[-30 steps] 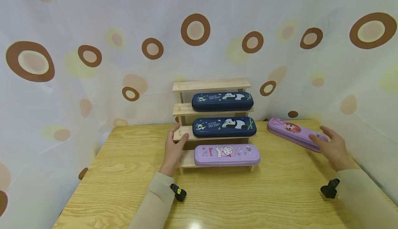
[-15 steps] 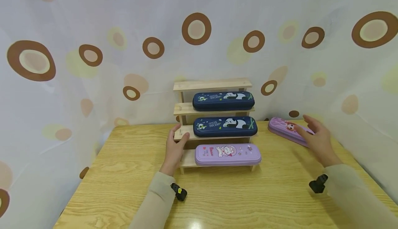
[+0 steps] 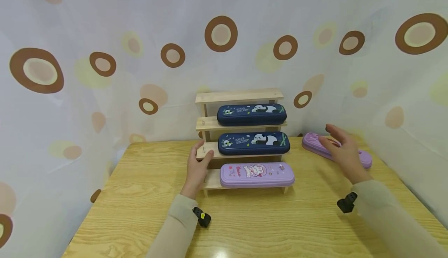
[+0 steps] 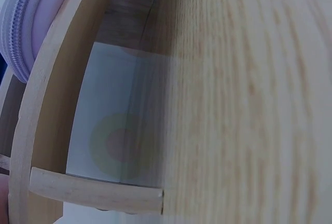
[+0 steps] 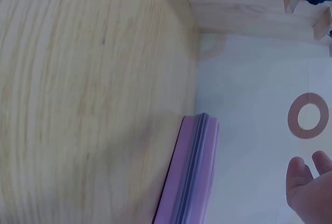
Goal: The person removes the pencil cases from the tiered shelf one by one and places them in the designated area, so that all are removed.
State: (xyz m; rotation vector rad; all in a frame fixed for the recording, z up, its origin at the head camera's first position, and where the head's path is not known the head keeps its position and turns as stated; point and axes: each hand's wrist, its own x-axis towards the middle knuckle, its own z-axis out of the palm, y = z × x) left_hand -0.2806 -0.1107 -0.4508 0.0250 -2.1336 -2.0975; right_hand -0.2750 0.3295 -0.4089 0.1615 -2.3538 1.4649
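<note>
A stepped wooden rack point(image 3: 239, 95) stands on the table; in the head view my left hand point(image 3: 196, 168) holds the left end of one of its middle steps, thumb in front. Two navy panda pencil cases point(image 3: 252, 114) lie on the middle steps, one above the other. On the lowest step is a lilac pencil case point(image 3: 257, 174) with a cartoon figure. Another purple pencil case point(image 3: 364, 158) lies slanted on the table to the right. Over it hovers my right hand point(image 3: 344, 157), fingers spread and holding nothing, hiding its middle. The right wrist view shows this case's zipped side point(image 5: 194, 167).
The top step of the rack bears nothing. A white curtain point(image 3: 245, 71) with brown and yellow circles hangs close behind the table point(image 3: 280, 223) and along both sides. Small black devices point(image 3: 347, 202) sit at both wrists.
My right hand has moved left along the purple pencil case, from its right end to over its left part. My left hand keeps its place at the rack.
</note>
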